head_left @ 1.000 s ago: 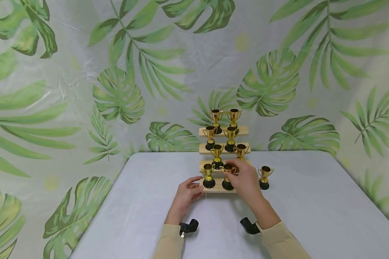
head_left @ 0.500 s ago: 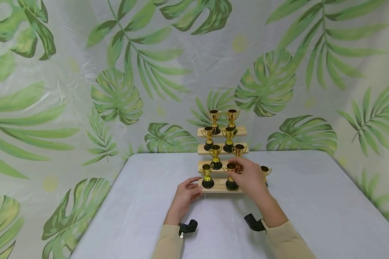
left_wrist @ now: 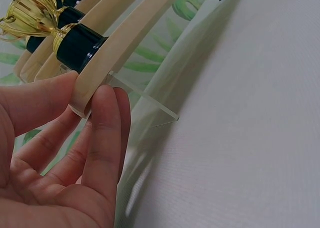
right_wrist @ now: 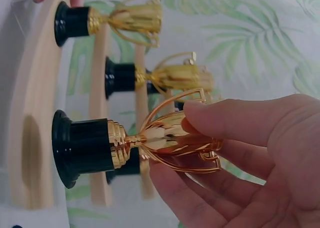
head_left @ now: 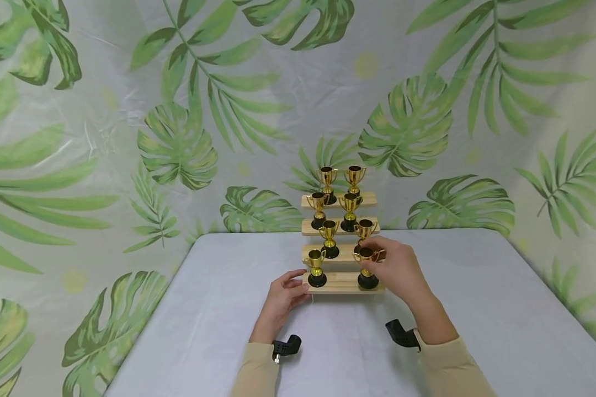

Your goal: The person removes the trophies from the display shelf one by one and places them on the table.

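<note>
My right hand (head_left: 401,271) pinches the cup of a small gold trophy (head_left: 367,280) with a black base, upright at the right end of the lowest wooden shelf (head_left: 341,283). In the right wrist view, thumb and fingers hold this trophy (right_wrist: 82,147) by its bowl; whether its base touches the board is unclear. My left hand (head_left: 283,300) grips the left end of that same shelf. The left wrist view has the board (left_wrist: 92,85) between thumb and fingers. Another gold trophy (head_left: 317,277) stands near that end.
Higher wooden tiers (head_left: 342,225) carry pairs of similar trophies close behind my right hand. A clear support (left_wrist: 150,98) shows under the lowest board. White cloth covers the table (head_left: 228,275); a leaf-patterned backdrop (head_left: 258,138) hangs behind.
My right hand has moved the trophy rightward along the lowest shelf, widening the gap to the left trophy. A lone trophy on the table at right is now hidden behind that hand. Left hand keeps its grip.
</note>
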`<state>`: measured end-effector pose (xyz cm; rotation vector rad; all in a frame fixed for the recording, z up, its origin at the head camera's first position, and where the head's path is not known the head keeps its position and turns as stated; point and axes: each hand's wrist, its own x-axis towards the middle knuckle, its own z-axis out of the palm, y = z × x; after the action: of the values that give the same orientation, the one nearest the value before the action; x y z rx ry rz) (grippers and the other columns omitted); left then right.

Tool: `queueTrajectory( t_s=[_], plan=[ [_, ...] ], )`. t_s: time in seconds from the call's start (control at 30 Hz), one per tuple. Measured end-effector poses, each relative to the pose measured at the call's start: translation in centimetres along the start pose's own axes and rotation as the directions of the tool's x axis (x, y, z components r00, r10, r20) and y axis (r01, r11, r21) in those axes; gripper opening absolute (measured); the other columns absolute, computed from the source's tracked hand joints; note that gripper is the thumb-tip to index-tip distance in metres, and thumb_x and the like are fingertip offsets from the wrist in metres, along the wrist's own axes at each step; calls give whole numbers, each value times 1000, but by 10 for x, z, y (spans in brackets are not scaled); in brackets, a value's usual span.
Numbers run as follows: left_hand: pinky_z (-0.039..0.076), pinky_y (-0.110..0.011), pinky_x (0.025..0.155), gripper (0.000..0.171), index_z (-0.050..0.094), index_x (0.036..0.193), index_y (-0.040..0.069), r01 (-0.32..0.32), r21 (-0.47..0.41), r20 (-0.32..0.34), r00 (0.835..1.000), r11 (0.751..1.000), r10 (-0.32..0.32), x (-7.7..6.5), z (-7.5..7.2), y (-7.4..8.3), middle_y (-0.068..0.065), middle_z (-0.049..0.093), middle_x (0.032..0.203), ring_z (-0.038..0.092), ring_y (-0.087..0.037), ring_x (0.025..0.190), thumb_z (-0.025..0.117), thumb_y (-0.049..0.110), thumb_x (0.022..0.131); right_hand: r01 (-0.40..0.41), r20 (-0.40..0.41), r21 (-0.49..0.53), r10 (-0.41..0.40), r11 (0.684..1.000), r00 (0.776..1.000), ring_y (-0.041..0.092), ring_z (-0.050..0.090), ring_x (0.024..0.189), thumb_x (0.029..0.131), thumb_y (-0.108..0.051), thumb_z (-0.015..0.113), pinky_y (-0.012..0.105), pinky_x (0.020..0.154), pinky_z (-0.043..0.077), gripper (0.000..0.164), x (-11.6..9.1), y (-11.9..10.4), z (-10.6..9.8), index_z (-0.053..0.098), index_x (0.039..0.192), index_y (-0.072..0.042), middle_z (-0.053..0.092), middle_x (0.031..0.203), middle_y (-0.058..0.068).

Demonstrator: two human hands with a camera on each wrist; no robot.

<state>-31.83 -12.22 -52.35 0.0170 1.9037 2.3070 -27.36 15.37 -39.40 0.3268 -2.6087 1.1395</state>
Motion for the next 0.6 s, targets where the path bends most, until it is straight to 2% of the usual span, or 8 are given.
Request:
queueTrajectory(
  t_s=[0.33,0.6],
  plan=[
    [59,-37,85,48,60,136,3,-5,1,9,1000,1000,5,-1,-1,1,-11,64,100,68,-19,84,74,3,90,-21,8,-27,22,999,1000,24,66,89,87,-18,80,39,69,55,38,2,12,-19,69,123,-13,71,107,3],
    [59,-38,86,49,60,137,3,-2,4,8,1000,1000,2,-2,1,3,-11,64,100,67,-19,84,73,3,90,-87,43,-39,88,995,995,29,65,96,89,-19,78,39,68,56,36,1,27,-38,67,123,-14,69,109,6]
  ],
)
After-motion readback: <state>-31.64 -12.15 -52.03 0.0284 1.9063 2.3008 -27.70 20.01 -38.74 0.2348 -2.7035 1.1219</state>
